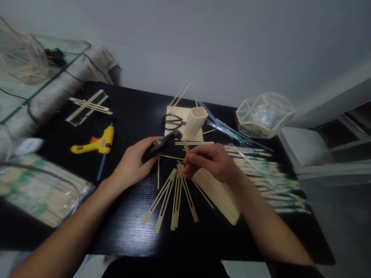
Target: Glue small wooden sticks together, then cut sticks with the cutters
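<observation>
Hands, two, above the middle of a black desk point(128, 107).
Left hand point(137, 158): grasping a black tool point(155, 150), its narrow end pointing toward the cup; exact kind unclear.
Right hand point(211, 160): thumb and fingers pinching a short stick point(187, 149), held upright and slightly tilted, just beside the tool's end.
Square board point(173, 110), one, pale wood, flat on the desk beyond the hands. On it, a cup point(196, 122) of pale upright sticks, and a pair of scissors point(171, 122) with black handles, lying to its left.
Split sticks point(176, 200), several, fanned out on the near side of the hands.
Flat panel point(221, 195), one, pale, partly under the right forearm.
Glue gun point(93, 145), one, yellow, left of the left hand; a blue rod point(101, 166) beside it.
Crossed sticks point(89, 106), one group, far left.
Wrapped sticks point(272, 181), many, at right, in clear and green packaging.
Stick frame point(264, 115), one, many-sided, far right corner.
</observation>
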{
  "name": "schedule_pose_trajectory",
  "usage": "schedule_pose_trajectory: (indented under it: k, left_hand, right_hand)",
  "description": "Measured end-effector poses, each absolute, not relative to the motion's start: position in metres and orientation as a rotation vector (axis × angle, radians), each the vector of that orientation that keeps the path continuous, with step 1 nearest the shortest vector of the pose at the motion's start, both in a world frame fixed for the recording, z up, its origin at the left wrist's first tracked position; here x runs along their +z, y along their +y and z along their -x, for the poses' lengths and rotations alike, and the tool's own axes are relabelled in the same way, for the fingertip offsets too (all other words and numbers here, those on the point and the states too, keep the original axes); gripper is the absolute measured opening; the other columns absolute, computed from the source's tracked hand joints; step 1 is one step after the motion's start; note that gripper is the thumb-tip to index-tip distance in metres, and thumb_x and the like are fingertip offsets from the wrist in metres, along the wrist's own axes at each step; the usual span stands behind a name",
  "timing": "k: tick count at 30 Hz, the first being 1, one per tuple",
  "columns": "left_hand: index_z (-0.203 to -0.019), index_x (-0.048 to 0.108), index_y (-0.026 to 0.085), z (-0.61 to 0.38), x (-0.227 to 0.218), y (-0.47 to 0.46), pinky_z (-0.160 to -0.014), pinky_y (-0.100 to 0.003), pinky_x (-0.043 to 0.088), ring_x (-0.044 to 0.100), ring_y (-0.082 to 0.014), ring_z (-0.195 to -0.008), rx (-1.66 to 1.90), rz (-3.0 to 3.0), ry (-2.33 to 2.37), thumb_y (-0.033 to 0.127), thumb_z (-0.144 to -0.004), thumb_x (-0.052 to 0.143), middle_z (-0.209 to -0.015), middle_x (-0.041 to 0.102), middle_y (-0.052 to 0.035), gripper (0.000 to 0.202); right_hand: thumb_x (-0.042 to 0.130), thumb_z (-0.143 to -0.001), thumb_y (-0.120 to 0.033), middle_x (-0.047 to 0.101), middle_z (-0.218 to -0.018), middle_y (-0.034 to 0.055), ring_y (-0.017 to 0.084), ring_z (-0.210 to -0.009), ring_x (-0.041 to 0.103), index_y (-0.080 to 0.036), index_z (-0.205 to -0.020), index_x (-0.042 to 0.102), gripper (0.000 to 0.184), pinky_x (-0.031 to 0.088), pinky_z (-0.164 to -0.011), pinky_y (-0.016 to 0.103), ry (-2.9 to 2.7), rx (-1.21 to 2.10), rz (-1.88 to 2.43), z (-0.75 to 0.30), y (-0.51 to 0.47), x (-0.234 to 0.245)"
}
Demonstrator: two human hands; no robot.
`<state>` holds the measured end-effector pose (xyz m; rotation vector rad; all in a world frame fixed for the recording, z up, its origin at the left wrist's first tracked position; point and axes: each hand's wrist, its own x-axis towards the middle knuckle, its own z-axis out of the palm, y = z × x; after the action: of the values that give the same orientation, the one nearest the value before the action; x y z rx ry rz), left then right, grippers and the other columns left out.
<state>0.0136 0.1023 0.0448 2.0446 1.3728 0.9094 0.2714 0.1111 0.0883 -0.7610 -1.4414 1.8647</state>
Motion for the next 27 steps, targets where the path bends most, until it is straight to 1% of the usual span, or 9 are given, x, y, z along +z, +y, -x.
schedule_pose_trajectory:
  k: [3, 5, 9, 13, 20, 27]
  left_hand:
    - [-0.137, 0.061, 0.020, -0.0141, 0.0447, 0.1014, -0.106, -0.035, 0.048, 0.067, -0.0228, -0.118, 0.876, -2.101, 1.274, 0.027, -0.097, 0.057, -0.131, 0.071, -0.0070, 0.041]
    - [-0.138, 0.060, 0.021, -0.0142, 0.0452, 0.1006, -0.107, -0.036, 0.048, 0.067, -0.0227, -0.119, 0.847, -2.144, 1.222, 0.024, -0.096, 0.057, -0.132, 0.070, -0.0065, 0.042]
    - [-0.137, 0.059, 0.021, -0.0142, 0.0480, 0.0991, -0.106, -0.038, 0.050, 0.067, -0.0235, -0.119, 0.801, -2.192, 1.149, 0.015, -0.092, 0.057, -0.130, 0.071, -0.0069, 0.046]
    - [-0.137, 0.059, 0.021, -0.0145, 0.0505, 0.0979, -0.104, -0.039, 0.051, 0.067, -0.0236, -0.119, 0.803, -2.224, 1.093, 0.013, -0.090, 0.056, -0.130, 0.070, -0.0076, 0.048]
    - [-0.132, 0.061, 0.020, -0.0128, 0.0501, 0.0968, -0.100, -0.039, 0.053, 0.069, -0.0228, -0.109, 0.771, -2.327, 1.090, 0.011, -0.089, 0.057, -0.120, 0.073, -0.0072, 0.044]
    - [-0.126, 0.063, 0.017, -0.0147, 0.0498, 0.0955, -0.087, -0.032, 0.055, 0.071, -0.0207, -0.096, 0.798, -2.365, 1.097, 0.009, -0.088, 0.055, -0.106, 0.074, -0.0067, 0.040]
  right_hand:
    - [0.076, -0.092, -0.037, 0.079, -0.075, 0.0065, 0.017, -0.067, 0.078, -0.011, -0.089, 0.075, 0.026, 0.067, -0.065, 0.027, -1.460, 1.925, 0.746, -0.2695, 0.1090, 0.0878]
    - [0.077, -0.091, -0.039, 0.079, -0.075, 0.0065, 0.017, -0.067, 0.078, -0.011, -0.089, 0.075, 0.028, 0.067, -0.065, 0.028, -1.461, 1.947, 0.757, -0.2676, 0.1075, 0.0870]
    - [0.078, -0.090, -0.040, 0.078, -0.075, 0.0068, 0.017, -0.066, 0.078, -0.010, -0.089, 0.074, 0.030, 0.067, -0.065, 0.028, -1.464, 1.974, 0.767, -0.2655, 0.1061, 0.0852]
    - [0.078, -0.090, -0.039, 0.078, -0.076, 0.0062, 0.017, -0.067, 0.078, -0.010, -0.090, 0.074, 0.029, 0.067, -0.065, 0.028, -1.474, 1.995, 0.751, -0.2659, 0.1059, 0.0841]
    - [0.075, -0.092, -0.040, 0.077, -0.074, 0.0058, 0.016, -0.063, 0.076, -0.010, -0.090, 0.072, 0.030, 0.065, -0.063, 0.027, -1.536, 2.025, 0.740, -0.2672, 0.1058, 0.0879]
    - [0.076, -0.092, -0.040, 0.076, -0.073, 0.0053, 0.015, -0.059, 0.074, -0.010, -0.089, 0.071, 0.030, 0.064, -0.060, 0.027, -1.536, 2.043, 0.733, -0.2666, 0.1065, 0.0891]
